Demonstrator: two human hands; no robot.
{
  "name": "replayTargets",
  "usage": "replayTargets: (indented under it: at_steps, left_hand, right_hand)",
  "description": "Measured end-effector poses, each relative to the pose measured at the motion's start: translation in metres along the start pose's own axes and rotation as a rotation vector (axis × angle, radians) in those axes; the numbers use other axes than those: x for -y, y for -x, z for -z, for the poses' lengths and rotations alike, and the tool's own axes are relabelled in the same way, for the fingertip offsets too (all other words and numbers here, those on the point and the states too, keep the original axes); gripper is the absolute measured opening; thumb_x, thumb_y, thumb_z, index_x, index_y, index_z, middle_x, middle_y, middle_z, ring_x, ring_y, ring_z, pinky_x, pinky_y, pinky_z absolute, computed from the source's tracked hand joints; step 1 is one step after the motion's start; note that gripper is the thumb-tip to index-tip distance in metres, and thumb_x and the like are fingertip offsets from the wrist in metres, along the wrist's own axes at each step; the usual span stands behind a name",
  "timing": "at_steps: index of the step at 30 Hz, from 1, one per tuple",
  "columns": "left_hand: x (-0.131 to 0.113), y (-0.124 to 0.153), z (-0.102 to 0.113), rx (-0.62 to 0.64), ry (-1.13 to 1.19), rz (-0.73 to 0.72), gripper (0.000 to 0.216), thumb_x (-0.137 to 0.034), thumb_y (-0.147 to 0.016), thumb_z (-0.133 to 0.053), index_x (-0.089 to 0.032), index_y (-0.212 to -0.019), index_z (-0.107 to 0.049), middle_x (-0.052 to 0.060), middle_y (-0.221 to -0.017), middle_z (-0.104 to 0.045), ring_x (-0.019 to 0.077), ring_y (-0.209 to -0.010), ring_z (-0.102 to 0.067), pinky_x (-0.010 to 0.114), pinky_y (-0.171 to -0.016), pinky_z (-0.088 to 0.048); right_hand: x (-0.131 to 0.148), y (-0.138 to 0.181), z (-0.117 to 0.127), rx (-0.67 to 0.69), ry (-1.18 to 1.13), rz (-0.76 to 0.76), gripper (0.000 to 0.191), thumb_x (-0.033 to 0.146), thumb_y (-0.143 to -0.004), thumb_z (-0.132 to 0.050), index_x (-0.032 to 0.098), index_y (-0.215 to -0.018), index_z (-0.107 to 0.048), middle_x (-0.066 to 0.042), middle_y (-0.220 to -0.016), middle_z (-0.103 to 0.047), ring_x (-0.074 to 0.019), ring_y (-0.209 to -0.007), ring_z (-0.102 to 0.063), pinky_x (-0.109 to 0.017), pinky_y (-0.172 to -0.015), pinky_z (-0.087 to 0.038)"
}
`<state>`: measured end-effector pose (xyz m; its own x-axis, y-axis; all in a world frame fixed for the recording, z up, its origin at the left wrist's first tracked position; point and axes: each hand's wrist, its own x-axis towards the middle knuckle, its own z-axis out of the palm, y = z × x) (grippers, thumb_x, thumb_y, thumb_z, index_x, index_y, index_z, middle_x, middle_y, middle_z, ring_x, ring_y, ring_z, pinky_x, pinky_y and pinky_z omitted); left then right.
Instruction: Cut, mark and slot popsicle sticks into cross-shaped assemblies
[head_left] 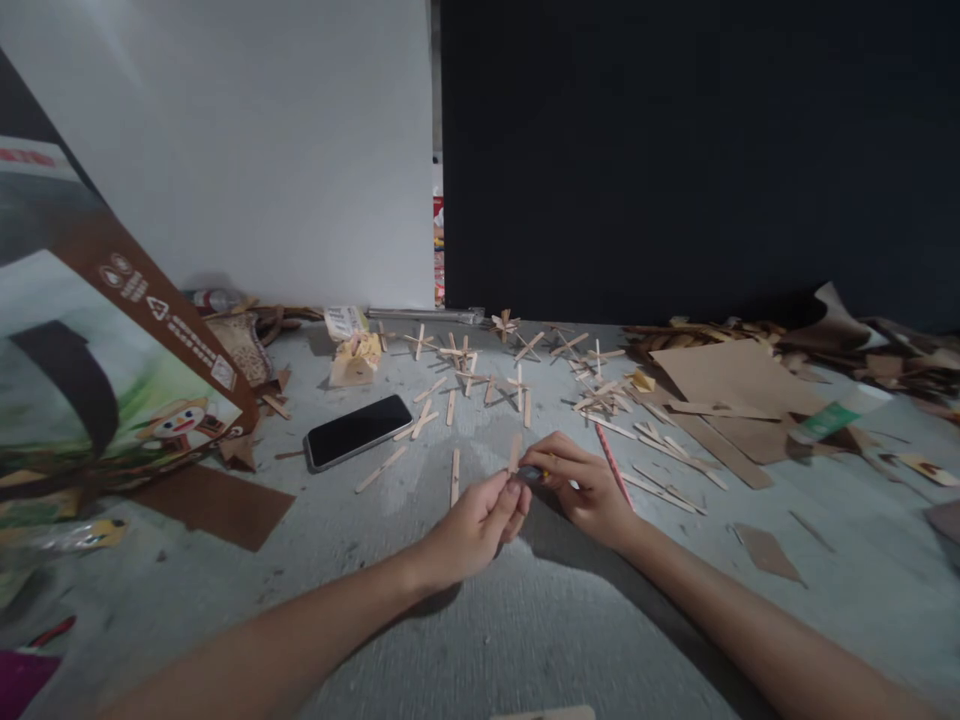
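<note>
Both my hands meet at the middle of a grey table (525, 620). My left hand (476, 528) pinches a wooden craft stick (514, 452) that stands up between the fingers. My right hand (585, 485) is closed round a small dark object with a yellow tip (534, 473), pressed against the stick's lower end. Loose wooden sticks (455, 476) lie just beyond the hands. A red pencil (613, 465) lies next to my right hand.
A black phone (358, 430) lies left of the hands. Several glued stick crosses (457, 355) and scattered sticks cover the far table. Brown cardboard sheets and scraps (731, 385) lie at the right. A printed carton (105, 360) leans at the left. White and black boards stand behind.
</note>
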<state>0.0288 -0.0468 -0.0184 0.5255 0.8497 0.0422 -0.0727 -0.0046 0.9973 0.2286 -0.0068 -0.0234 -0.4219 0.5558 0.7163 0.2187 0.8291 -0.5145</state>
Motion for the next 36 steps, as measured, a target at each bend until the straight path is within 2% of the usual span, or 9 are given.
replayTargets:
  at_steps: [6, 11, 16, 22, 24, 26, 29, 32, 36]
  left_hand:
    - [0.007, 0.000, 0.002, 0.035, -0.025, 0.013, 0.054, -0.072, -0.100, -0.043, -0.020, -0.088, -0.050, -0.006, -0.067, -0.038, 0.0097, -0.057, -0.033, 0.026, -0.056, -0.026]
    - [0.019, -0.001, 0.004, 0.021, -0.035, 0.027, 0.052, -0.070, -0.099, -0.048, -0.019, -0.090, -0.055, -0.003, -0.071, -0.043, 0.0118, -0.063, -0.040, 0.026, -0.058, -0.029]
    - [0.020, -0.003, 0.006, -0.001, -0.030, 0.045, 0.056, -0.074, -0.097, -0.048, -0.019, -0.090, -0.055, -0.004, -0.071, -0.044, 0.0102, -0.059, -0.036, 0.025, -0.057, -0.029]
    - [0.001, -0.008, 0.004, -0.187, 0.063, 0.009, 0.058, -0.077, -0.092, -0.053, -0.019, -0.086, -0.056, -0.004, -0.070, -0.046, 0.0116, -0.060, -0.041, 0.026, -0.060, -0.036]
    - [-0.004, -0.009, 0.005, -0.259, 0.015, -0.059, 0.056, -0.073, -0.095, -0.053, -0.018, -0.090, -0.065, 0.000, -0.075, -0.056, 0.0157, -0.069, -0.050, 0.030, -0.071, -0.044]
    - [-0.008, -0.010, 0.007, -0.303, -0.043, -0.115, 0.055, -0.070, -0.096, -0.054, -0.019, -0.095, -0.073, 0.007, -0.091, -0.065, 0.0219, -0.090, -0.059, 0.034, -0.088, -0.047]
    - [-0.010, -0.011, 0.008, -0.309, -0.077, -0.156, 0.053, -0.070, -0.094, -0.057, -0.022, -0.097, -0.079, 0.012, -0.122, -0.066, 0.0296, -0.127, -0.054, 0.040, -0.110, -0.041]
    - [-0.009, -0.011, 0.006, -0.303, -0.090, -0.162, 0.054, -0.072, -0.093, -0.057, -0.025, -0.104, -0.082, 0.013, -0.138, -0.061, 0.0322, -0.142, -0.044, 0.043, -0.118, -0.037]
    - [-0.006, -0.011, 0.006, -0.289, -0.137, -0.163, 0.053, -0.068, -0.096, -0.055, -0.024, -0.111, -0.081, 0.012, -0.142, -0.062, 0.0314, -0.146, -0.042, 0.045, -0.120, -0.035]
  right_hand:
    - [-0.001, 0.002, 0.000, 0.041, -0.016, -0.005, 0.031, 0.017, -0.107, -0.045, 0.025, -0.118, -0.073, -0.011, -0.100, -0.071, -0.0226, -0.090, -0.064, -0.038, -0.077, -0.054]
    - [0.003, 0.003, -0.001, 0.054, 0.002, 0.005, 0.033, 0.017, -0.107, -0.043, 0.025, -0.120, -0.072, -0.011, -0.099, -0.071, -0.0233, -0.090, -0.062, -0.039, -0.076, -0.054]
    - [0.002, 0.001, -0.001, 0.023, 0.026, 0.011, 0.032, 0.018, -0.108, -0.042, 0.025, -0.118, -0.072, -0.011, -0.100, -0.071, -0.0234, -0.091, -0.063, -0.039, -0.077, -0.054]
    - [0.006, 0.001, 0.001, -0.052, 0.047, -0.067, 0.028, 0.029, -0.110, -0.041, 0.023, -0.115, -0.068, -0.011, -0.101, -0.070, -0.0248, -0.094, -0.066, -0.040, -0.081, -0.055]
    - [0.012, -0.002, 0.001, -0.034, 0.047, -0.132, 0.025, 0.032, -0.109, -0.045, 0.022, -0.113, -0.067, -0.010, -0.099, -0.070, -0.0237, -0.092, -0.067, -0.037, -0.080, -0.055]
    - [0.019, -0.005, -0.001, 0.001, 0.059, -0.214, 0.020, 0.035, -0.106, -0.052, 0.021, -0.110, -0.066, -0.008, -0.093, -0.070, -0.0212, -0.084, -0.066, -0.033, -0.074, -0.053]
    - [0.027, -0.009, -0.004, 0.034, 0.080, -0.339, 0.018, 0.039, -0.099, -0.066, 0.021, -0.101, -0.066, -0.003, -0.082, -0.068, -0.0180, -0.071, -0.062, -0.029, -0.063, -0.049]
    - [0.030, -0.011, -0.009, 0.019, 0.043, -0.383, 0.018, 0.038, -0.097, -0.068, 0.021, -0.097, -0.066, -0.003, -0.081, -0.071, -0.0171, -0.068, -0.062, -0.028, -0.062, -0.049]
    - [0.030, -0.012, -0.009, 0.049, -0.029, -0.281, 0.014, 0.033, -0.101, -0.062, 0.021, -0.098, -0.070, -0.005, -0.086, -0.075, -0.0180, -0.074, -0.067, -0.028, -0.066, -0.052]
